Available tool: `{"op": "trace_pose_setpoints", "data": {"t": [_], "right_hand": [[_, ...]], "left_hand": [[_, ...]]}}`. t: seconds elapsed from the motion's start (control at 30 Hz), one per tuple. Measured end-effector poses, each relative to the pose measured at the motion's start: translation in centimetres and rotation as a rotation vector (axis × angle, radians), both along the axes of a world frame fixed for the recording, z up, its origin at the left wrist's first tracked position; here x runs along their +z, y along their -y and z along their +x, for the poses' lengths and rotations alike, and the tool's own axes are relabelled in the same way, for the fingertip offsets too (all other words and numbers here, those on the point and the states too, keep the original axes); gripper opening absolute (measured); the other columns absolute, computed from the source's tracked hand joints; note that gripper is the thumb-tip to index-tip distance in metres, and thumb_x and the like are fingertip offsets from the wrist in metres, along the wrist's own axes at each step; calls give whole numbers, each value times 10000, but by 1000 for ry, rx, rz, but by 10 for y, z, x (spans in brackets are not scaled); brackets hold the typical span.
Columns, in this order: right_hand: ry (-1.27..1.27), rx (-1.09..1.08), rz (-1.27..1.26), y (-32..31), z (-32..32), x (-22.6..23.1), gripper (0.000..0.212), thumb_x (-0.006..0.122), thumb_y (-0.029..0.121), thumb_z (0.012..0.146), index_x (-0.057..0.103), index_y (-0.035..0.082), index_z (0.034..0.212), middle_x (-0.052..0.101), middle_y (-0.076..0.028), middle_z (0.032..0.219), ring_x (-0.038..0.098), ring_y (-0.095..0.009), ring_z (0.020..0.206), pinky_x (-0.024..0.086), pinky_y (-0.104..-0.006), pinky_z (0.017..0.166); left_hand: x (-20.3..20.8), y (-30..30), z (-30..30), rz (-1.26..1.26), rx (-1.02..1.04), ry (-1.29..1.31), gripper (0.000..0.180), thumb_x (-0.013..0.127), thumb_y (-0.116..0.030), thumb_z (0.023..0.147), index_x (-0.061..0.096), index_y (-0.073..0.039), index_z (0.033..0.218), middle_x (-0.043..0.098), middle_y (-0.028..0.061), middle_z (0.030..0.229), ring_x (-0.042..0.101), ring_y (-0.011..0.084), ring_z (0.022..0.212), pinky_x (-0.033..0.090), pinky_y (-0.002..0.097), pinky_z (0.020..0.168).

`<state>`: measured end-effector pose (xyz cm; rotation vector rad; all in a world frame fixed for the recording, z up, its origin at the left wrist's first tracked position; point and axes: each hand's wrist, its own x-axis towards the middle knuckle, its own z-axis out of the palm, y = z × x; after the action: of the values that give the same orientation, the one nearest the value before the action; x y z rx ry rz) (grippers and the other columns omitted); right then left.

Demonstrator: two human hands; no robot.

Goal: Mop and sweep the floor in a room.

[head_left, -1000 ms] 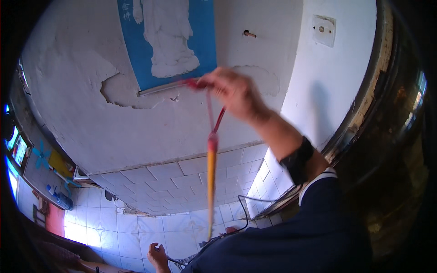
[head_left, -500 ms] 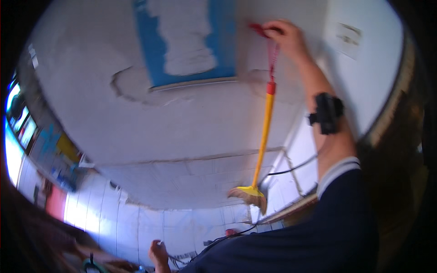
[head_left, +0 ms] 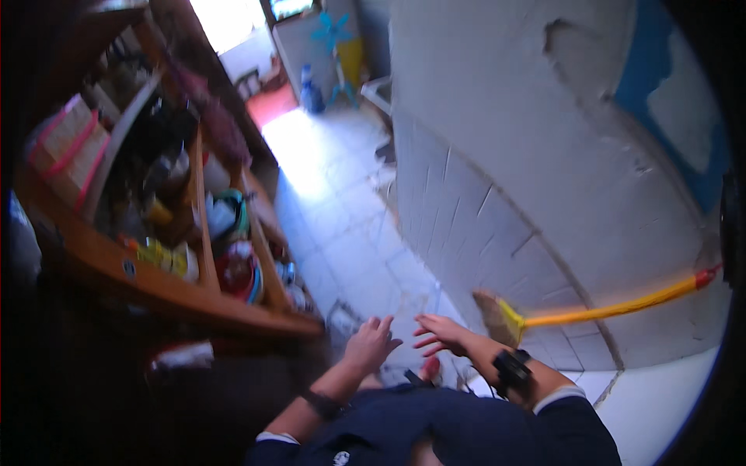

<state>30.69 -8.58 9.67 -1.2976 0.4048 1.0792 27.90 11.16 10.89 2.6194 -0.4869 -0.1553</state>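
My left hand (head_left: 371, 346) and my right hand (head_left: 443, 334) are held low in front of my body, close together but apart, over the tiled floor. Both are empty, with fingers spread. A broom (head_left: 610, 313) with a yellow handle and a straw-coloured head hangs against the wall to the right, beyond my right forearm and out of my grasp. Its red handle end reaches the dark rim of the view, so what it hangs from is hidden there.
At left stands a wooden cabinet (head_left: 183, 293) crowded with containers. The pale wall (head_left: 497, 116) at right bears a blue patch (head_left: 629, 93). Tiled floor (head_left: 350, 221) runs between them toward a bright doorway. A turquoise flower-shaped fan (head_left: 332, 31) and blue bottle (head_left: 311, 93) stand far off.
My right hand has let go of the red cord at the broom's top and come down beside my left. The view has turned left, bringing in the cabinet.
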Motion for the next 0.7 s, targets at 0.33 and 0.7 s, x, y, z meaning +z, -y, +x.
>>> {"op": "trace_pose_setpoints", "data": {"t": [0.33,0.7], "right_hand": [[-213,191,-51,-49,-88,-87,391,458,121,787,376,83,1167,572,-83,747,505,-124,507,427,-272,368],[224,693,-735,-36,-205,-115,477,348,244,830,259,177,1293,541,-128,605,546,-231,496,450,-350,457]], "left_hand": [[-66,-82,-153,-646,327,-389,418,599,-81,750,472,-31,1145,484,147,1123,536,225,901,451,296,753],[-33,-209,-273,63,652,40,417,542,-83,762,445,-3,1159,341,202,1268,325,337,1181,302,369,965]]}}
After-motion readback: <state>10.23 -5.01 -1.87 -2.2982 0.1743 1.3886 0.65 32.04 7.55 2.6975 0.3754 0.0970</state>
